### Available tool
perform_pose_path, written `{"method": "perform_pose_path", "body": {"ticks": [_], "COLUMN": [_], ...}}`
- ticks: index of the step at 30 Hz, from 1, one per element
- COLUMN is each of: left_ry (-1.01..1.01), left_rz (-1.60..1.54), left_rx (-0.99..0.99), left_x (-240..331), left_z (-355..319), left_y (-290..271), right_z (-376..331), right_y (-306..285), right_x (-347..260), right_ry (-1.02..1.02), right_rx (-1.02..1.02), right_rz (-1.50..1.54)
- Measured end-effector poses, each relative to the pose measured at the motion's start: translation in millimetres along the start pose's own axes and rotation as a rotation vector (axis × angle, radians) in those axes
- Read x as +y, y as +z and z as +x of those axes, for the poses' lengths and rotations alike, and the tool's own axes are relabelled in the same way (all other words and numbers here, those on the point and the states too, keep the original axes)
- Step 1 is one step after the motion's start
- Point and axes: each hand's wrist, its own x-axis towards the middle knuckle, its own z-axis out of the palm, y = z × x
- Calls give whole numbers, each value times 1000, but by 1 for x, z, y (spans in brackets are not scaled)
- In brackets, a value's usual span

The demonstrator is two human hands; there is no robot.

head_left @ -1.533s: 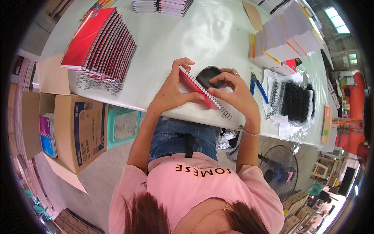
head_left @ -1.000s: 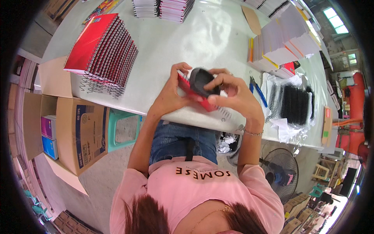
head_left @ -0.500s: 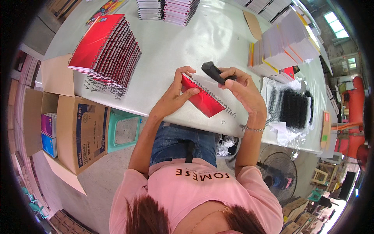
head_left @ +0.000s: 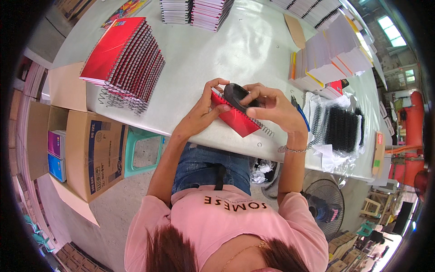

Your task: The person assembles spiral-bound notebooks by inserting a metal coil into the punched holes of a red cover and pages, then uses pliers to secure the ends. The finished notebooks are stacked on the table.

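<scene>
My left hand [head_left: 205,111] is closed on the left end of a small red spiral notebook [head_left: 239,123], thumb on its cover. The notebook lies tilted near the table's front edge, its wire coil along the far side and sticking out past the right end. In my right hand [head_left: 276,106] is a black rounded tool [head_left: 234,94], its exact kind unclear. It sits over the coil and hides part of it. My fingers are bent around the tool's right side.
A stack of red spiral notebooks [head_left: 136,63] stands at left, above an open cardboard box [head_left: 97,154]. Blue-handled pliers [head_left: 300,113] lie right of my wrist, beside black coils [head_left: 342,129] on white wrapping. Paper stacks [head_left: 333,52] stand at the far right.
My right hand has brought the black tool down and left onto the notebook's coil, turning it. The blue-handled pliers now show beside my wrist. My left hand has stayed in place.
</scene>
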Motion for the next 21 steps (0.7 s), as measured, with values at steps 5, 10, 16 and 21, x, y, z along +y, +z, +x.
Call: {"method": "perform_pose_path", "body": {"ticks": [5,10,16,21], "left_ry": [-62,-83,-69,-69], "left_rz": [-87,-32,-49,-66], "left_rx": [-27,-44,7,313], "left_x": [6,13,11,4], "left_z": [-2,-1,0,-9], "left_y": [1,2,4,29], "right_z": [10,1,9,-36], "right_y": [0,-9,-6,-14], "right_x": [31,29,37,55], "right_ry": [143,-10,66,-6], "right_rx": [57,41,263,753], "right_rz": [-26,253,-154,-667]}}
